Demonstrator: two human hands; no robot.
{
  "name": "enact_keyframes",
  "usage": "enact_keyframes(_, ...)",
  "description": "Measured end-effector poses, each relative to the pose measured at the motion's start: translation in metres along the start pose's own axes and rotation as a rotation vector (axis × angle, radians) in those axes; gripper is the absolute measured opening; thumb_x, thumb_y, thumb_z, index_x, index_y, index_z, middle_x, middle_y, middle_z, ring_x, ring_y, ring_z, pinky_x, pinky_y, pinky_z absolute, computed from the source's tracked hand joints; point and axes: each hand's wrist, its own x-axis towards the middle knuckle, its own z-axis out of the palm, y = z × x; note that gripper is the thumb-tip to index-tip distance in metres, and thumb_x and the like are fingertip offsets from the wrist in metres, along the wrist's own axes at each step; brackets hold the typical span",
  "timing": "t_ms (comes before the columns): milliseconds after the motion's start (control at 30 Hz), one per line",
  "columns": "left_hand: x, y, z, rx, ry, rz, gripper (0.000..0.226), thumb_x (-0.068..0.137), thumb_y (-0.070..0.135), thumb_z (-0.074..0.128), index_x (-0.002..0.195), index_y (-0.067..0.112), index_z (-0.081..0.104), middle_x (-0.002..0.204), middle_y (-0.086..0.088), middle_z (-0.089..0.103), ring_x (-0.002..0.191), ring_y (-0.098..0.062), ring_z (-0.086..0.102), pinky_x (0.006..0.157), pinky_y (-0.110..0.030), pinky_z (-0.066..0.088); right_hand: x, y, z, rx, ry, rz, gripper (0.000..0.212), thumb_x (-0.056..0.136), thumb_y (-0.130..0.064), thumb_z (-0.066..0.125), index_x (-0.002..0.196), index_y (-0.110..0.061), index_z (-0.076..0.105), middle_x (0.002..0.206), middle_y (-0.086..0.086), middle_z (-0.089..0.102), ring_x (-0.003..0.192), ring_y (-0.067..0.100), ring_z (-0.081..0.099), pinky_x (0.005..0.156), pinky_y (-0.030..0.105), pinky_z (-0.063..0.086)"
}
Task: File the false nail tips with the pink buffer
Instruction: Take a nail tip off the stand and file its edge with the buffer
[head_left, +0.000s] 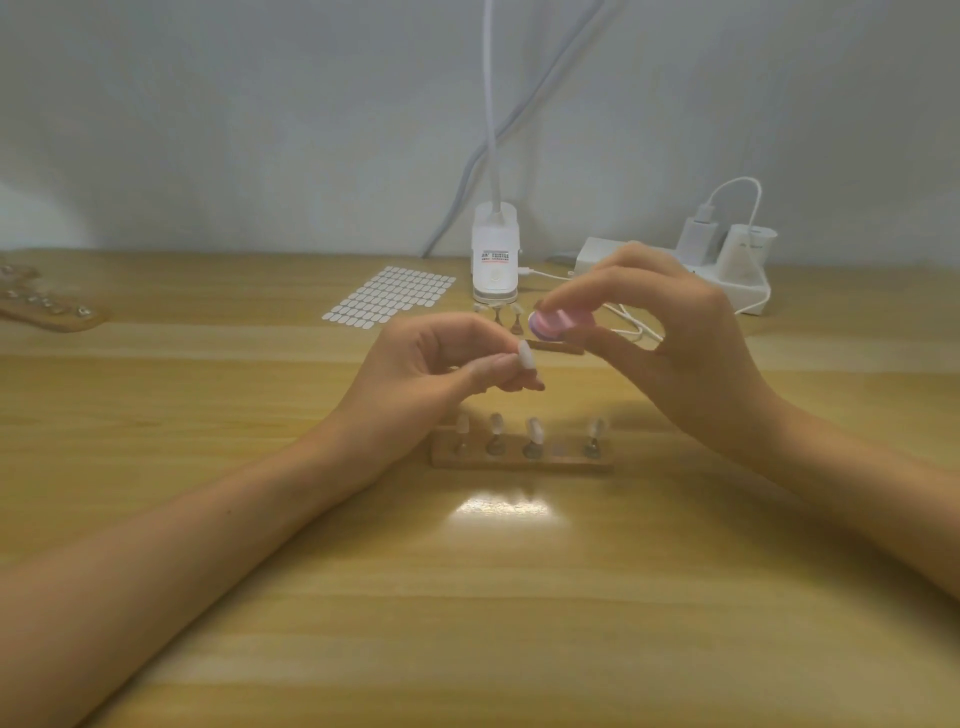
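Left hand (431, 369): is pinching one false nail tip (527, 356) between thumb and curled fingers, the grip nearly closed on the tip's lower end; the pale tip is sticking up just left of frame centre.
Right hand (675, 338): is holding the pink buffer (558, 322) in a narrow grip, fingers on top and thumb beneath, with the buffer's rounded end pointing left.
Key relation: the nail tip is sitting just below and left of the buffer's free end, near it. Blur is making it impossible to tell whether they are touching. The buffer's long axis is running roughly left to right, while the tip is standing roughly upright and leaning slightly.
Nearer hand: the right hand is carrying the tool, so it is the one placed to close the gap.
Step in hand: judging by the pose, the buffer is being brought to the tip's free edge for filing.
Near wooden holder (519, 460): is standing on the bench (519, 597) below the hands, carrying four more tips on stands, with one slot apparently vacant.
Far holder (563, 348): is lying behind the hands, mostly hidden.
Background: an adhesive tab sheet (389, 299), a lamp base (494, 254) and a power strip (727, 273) are sitting in the upper middle and upper right.
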Motion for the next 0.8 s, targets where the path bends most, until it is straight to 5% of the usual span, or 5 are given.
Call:
enact_keyframes(167,-0.001,0.002,0.002,-0.057,-0.044,0.032,0.009,0.086,0.022,0.067,0.092,0.020,0.073,0.084,0.010,0.078,0.080,-0.004,0.074,0.073,-0.011,0.051,-0.003,-0.009,0.011,0.061,-0.027,-0.173,0.017,0.091,-0.011,0.073,0.108,-0.014,0.070,0.091,0.010,0.062,0.086,0.019,0.061,0.081,0.030,0.050)
enact_keyframes(400,-0.001,0.004,0.002,-0.054,-0.041,0.044,0.007,0.087,0.019,0.067,0.089,0.020,0.073,0.081,0.006,0.077,0.077,-0.005,0.071,0.073,-0.013,0.051,-0.004,-0.001,0.006,0.043,0.021,-0.131,0.016,0.093,-0.006,0.071,0.106,-0.015,0.067,0.093,0.007,0.063,0.089,0.011,0.060,0.083,0.024,0.049)
enact_keyframes(533,-0.001,0.003,0.001,-0.064,-0.034,0.026,0.008,0.086,0.017,0.067,0.090,0.016,0.074,0.082,0.005,0.077,0.077,-0.008,0.072,0.075,-0.016,0.053,-0.004,0.001,0.011,-0.018,-0.046,-0.197,0.010,0.095,-0.008,0.067,0.104,-0.007,0.071,0.093,0.009,0.061,0.086,0.022,0.059,0.080,0.035,0.050)
enact_keyframes(667,-0.002,0.003,0.003,-0.048,-0.032,0.016,0.008,0.086,0.016,0.067,0.089,0.013,0.073,0.079,0.001,0.077,0.077,-0.009,0.073,0.073,-0.016,0.054,-0.006,0.004,0.003,0.004,0.036,-0.103,0.012,0.093,-0.009,0.068,0.104,-0.014,0.066,0.093,0.006,0.061,0.089,0.010,0.058,0.085,0.021,0.047)
enact_keyframes(800,-0.003,0.005,0.003,-0.032,-0.037,0.004,0.009,0.085,0.017,0.068,0.091,0.014,0.074,0.081,0.005,0.078,0.079,-0.008,0.074,0.073,-0.015,0.054,-0.006,0.003,0.012,-0.021,-0.031,-0.241,0.011,0.095,-0.010,0.069,0.105,-0.009,0.071,0.095,0.009,0.063,0.088,0.023,0.061,0.082,0.035,0.051)
